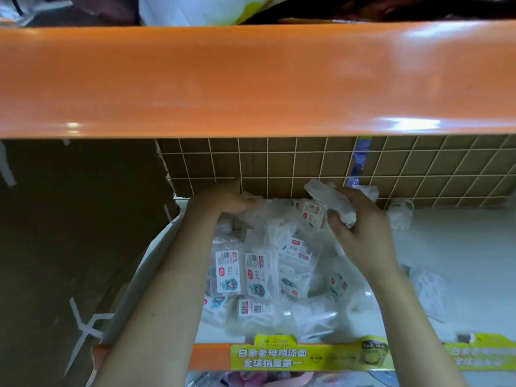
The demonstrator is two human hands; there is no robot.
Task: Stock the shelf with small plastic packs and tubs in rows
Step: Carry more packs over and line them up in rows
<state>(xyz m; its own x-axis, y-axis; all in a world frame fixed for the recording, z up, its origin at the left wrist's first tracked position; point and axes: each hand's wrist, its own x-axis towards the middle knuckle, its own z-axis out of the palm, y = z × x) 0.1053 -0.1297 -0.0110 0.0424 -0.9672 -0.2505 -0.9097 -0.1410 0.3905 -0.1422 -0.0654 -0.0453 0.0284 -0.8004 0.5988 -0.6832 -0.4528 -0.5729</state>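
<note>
Several small clear plastic packs (255, 275) with white, red and teal labels lie in a loose heap on the white shelf (452, 247), some still wrapped in thin clear film. My right hand (360, 236) grips a whitish pack (332, 201) lifted above the back of the heap. My left hand (223, 198) reaches to the rear left of the heap, fingers curled onto the crinkled clear film (262, 209) there. A small tub (400, 212) lies on its side against the wire back, right of my right hand.
A wide orange shelf beam (251, 79) hangs overhead. A cardboard box wall (78, 224) bounds the left side. A wire grid (307, 163) backs the shelf. Crumpled clear film (430, 289) lies at right. A yellow-green promo strip (307, 356) runs along the shelf's front edge.
</note>
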